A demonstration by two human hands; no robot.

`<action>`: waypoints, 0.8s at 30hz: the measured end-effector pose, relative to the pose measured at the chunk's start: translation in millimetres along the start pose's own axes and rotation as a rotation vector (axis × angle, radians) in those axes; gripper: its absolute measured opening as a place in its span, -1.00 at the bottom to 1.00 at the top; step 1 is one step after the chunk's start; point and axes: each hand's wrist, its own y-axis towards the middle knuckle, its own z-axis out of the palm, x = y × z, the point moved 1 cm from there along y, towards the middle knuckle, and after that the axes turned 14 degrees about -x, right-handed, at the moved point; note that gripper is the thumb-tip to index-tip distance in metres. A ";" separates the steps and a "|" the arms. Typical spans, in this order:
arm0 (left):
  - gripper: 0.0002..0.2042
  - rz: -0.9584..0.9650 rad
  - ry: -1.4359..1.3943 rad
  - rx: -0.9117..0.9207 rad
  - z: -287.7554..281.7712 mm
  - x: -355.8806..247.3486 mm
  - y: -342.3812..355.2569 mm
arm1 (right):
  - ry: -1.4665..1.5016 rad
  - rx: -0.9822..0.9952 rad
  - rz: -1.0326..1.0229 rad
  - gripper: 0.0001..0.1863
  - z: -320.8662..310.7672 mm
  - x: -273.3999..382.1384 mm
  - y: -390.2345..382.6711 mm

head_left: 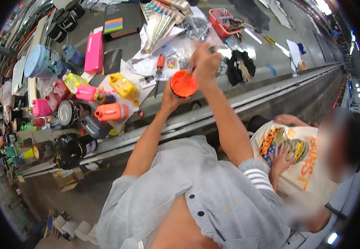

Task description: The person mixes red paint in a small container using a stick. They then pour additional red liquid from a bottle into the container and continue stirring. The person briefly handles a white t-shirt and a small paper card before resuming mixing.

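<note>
My left hand (171, 100) is wrapped round the side of a small tub of bright orange-red paint (183, 85), held at the near edge of the table. Above it, my right hand (205, 64) is closed round a narrow stirring tool (190, 70), whose lower end dips into the paint. The tool's exact kind is mostly hidden by my fingers. Just left of the tub lies a red-handled screwdriver (160, 64). A yellow jug (123, 86) and an orange jug (111, 111) lie farther left on a paper sheet.
Colour fan swatches (159, 31) spread over papers behind the tub. A red basket (222, 24) of tools and a dark crumpled cloth (241, 67) sit to the right. Several paint bottles and a light-blue-lidded bucket (38, 61) crowd the left. Another person (288, 153) is close at my right.
</note>
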 end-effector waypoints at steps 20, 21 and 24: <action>-0.05 0.024 0.014 0.011 6.0 15.2 -6.6 | -0.486 -0.051 -0.323 -0.66 -7.8 -32.8 -23.4; -0.05 0.031 0.020 0.029 4.1 15.1 -9.6 | -0.475 -0.094 -0.266 -0.69 -13.9 -32.1 -19.5; -0.03 0.052 0.094 0.010 18.9 8.6 -6.0 | -0.426 -0.203 -0.116 -0.73 -29.7 -25.6 10.6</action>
